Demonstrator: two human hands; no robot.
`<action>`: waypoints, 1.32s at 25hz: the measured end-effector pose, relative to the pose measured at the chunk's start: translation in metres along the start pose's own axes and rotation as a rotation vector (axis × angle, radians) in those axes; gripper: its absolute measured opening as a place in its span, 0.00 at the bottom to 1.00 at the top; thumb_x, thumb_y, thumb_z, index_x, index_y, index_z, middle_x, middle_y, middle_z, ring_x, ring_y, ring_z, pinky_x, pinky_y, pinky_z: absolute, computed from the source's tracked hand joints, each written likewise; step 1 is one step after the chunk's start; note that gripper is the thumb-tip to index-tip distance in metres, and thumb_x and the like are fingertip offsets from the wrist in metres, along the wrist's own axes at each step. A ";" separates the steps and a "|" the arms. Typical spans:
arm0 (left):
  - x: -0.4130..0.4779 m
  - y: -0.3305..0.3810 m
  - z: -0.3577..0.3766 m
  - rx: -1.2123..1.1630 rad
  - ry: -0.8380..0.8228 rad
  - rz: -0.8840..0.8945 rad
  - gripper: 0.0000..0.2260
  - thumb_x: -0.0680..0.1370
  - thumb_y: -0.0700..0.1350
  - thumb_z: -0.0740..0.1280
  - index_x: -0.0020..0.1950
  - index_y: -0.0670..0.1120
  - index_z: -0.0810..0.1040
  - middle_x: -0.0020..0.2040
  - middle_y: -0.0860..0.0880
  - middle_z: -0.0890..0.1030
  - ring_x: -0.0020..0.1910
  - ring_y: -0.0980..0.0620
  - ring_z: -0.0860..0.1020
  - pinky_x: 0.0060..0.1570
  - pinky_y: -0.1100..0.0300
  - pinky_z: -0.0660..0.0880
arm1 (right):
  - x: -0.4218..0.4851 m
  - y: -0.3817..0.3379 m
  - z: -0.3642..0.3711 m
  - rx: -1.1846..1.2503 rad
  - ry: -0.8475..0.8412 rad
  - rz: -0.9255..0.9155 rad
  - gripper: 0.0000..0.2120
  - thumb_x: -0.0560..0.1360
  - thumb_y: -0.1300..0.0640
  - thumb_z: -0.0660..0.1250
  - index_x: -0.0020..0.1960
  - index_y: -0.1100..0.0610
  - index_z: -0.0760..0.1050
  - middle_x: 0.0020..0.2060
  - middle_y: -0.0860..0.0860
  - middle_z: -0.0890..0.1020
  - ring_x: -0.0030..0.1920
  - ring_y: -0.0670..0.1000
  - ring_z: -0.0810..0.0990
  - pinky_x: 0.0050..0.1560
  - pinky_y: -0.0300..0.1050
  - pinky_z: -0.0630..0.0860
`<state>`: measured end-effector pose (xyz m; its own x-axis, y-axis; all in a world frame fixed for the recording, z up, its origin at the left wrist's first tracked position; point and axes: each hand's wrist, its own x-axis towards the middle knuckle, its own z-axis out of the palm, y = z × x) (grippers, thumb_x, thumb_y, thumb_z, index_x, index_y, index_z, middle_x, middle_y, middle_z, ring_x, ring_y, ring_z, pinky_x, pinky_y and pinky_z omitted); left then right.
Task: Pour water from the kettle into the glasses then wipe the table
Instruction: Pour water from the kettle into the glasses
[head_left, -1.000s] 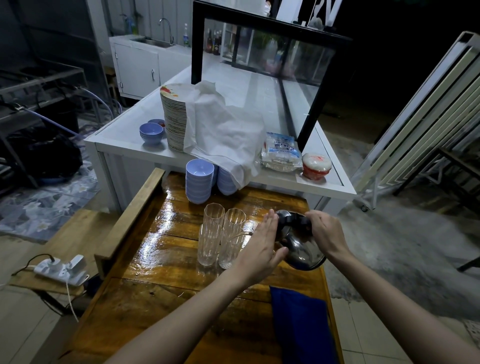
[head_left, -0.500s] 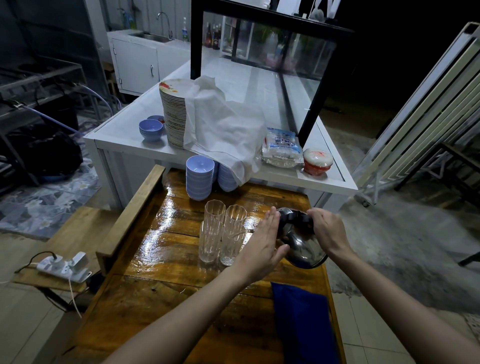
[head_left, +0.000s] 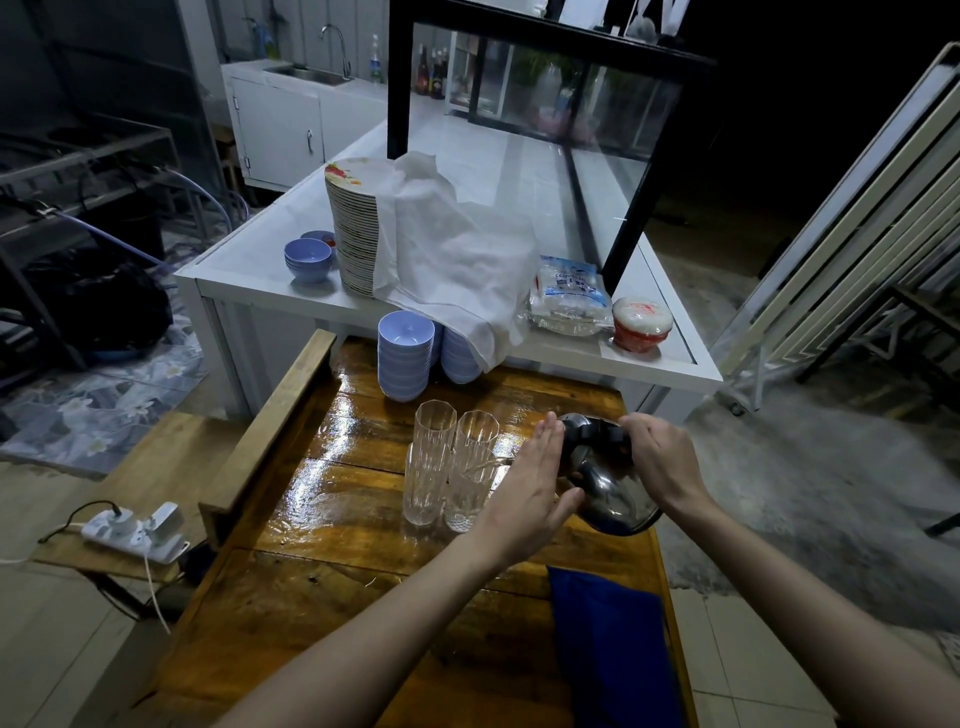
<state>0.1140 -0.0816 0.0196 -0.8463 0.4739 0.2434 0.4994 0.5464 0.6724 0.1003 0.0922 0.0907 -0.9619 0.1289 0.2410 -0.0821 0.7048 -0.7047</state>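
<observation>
Over glasses (head_left: 449, 467), kettle (head_left: 608, 483) still tilted, both hands unmoved

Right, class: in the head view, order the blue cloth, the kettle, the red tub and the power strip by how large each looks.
1. blue cloth, though it lies nearest the camera
2. kettle, partly hidden by the hands
3. and 4. power strip and red tub: look alike, unranked
</observation>
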 end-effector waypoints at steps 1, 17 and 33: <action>0.000 0.001 -0.001 -0.001 -0.007 0.000 0.34 0.82 0.56 0.56 0.79 0.46 0.40 0.80 0.49 0.40 0.78 0.55 0.38 0.77 0.59 0.41 | -0.001 0.001 0.000 0.006 0.006 0.011 0.22 0.76 0.48 0.54 0.32 0.61 0.73 0.27 0.55 0.73 0.30 0.53 0.70 0.33 0.47 0.67; 0.020 0.020 -0.012 0.191 -0.121 0.169 0.30 0.83 0.54 0.53 0.79 0.44 0.45 0.80 0.47 0.45 0.78 0.54 0.41 0.77 0.57 0.41 | -0.029 0.032 0.008 0.370 0.273 0.470 0.16 0.76 0.53 0.62 0.36 0.60 0.80 0.33 0.59 0.81 0.38 0.58 0.78 0.40 0.55 0.76; -0.003 -0.008 -0.050 0.066 0.049 0.071 0.32 0.82 0.54 0.56 0.80 0.45 0.43 0.80 0.50 0.41 0.78 0.57 0.39 0.75 0.62 0.38 | 0.013 -0.035 0.021 0.075 0.105 0.166 0.18 0.76 0.55 0.65 0.29 0.59 0.77 0.27 0.56 0.79 0.33 0.57 0.77 0.34 0.51 0.73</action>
<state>0.1035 -0.1225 0.0485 -0.8154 0.4795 0.3244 0.5685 0.5575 0.6050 0.0858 0.0544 0.1050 -0.9316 0.3137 0.1835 0.0518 0.6143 -0.7874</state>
